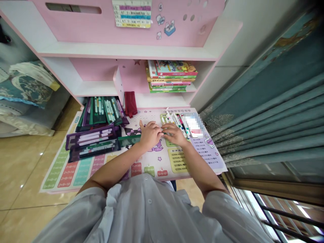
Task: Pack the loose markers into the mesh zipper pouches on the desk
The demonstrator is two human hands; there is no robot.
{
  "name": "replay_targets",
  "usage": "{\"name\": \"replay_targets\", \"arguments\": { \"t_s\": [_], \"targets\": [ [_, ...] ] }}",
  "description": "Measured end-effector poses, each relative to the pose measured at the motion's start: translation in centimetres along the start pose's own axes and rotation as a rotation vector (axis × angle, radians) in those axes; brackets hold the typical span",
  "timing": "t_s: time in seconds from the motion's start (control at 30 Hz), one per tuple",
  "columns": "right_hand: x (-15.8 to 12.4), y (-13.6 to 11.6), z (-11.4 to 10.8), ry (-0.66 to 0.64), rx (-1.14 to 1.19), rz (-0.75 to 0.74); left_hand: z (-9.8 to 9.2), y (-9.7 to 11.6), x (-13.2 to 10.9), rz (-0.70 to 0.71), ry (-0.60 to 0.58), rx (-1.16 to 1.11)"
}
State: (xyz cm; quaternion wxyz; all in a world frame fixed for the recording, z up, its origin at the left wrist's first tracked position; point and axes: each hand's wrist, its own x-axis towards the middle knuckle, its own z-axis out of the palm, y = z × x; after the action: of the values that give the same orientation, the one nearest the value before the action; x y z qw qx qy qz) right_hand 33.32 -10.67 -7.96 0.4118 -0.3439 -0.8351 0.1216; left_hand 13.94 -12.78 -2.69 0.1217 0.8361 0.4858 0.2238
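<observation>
My left hand (151,136) and my right hand (174,133) meet over the middle of the desk, fingertips nearly touching. Both have bent, pinching fingers at a green mesh pouch (129,140), which runs from the left beneath my left hand; a bit of green shows between the fingertips. The hands cover most of what they grip. Just beyond my right hand lie several loose white marker pens (177,121) with coloured labels. At the left, purple pouches (95,135) and dark green pouches (98,148) filled with pens lie in a row.
More filled pouches (103,109) are piled at the back left, beside a dark red pouch (130,104). A blurred white item (194,125) lies right of the markers. Books (172,76) are stacked on the pink shelf (126,50). A printed mat (159,168) covers the desk; curtains (265,101) hang right.
</observation>
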Motion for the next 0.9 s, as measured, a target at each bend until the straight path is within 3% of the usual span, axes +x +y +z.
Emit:
{"name": "replay_targets", "arguments": {
  "t_s": [0.17,0.5,0.9],
  "targets": [
    [-0.2,0.5,-0.2,-0.01,0.001,0.022,0.1,0.1,0.2,-0.06,0.008,0.008],
    [-0.1,0.6,-0.4,-0.049,0.061,0.026,-0.1,0.3,0.9,-0.171,-0.127,0.006],
    [0.0,0.9,-0.9,-0.004,0.082,0.066,-1.4,-0.8,0.7,-0.221,-0.149,0.015]
  ]
}}
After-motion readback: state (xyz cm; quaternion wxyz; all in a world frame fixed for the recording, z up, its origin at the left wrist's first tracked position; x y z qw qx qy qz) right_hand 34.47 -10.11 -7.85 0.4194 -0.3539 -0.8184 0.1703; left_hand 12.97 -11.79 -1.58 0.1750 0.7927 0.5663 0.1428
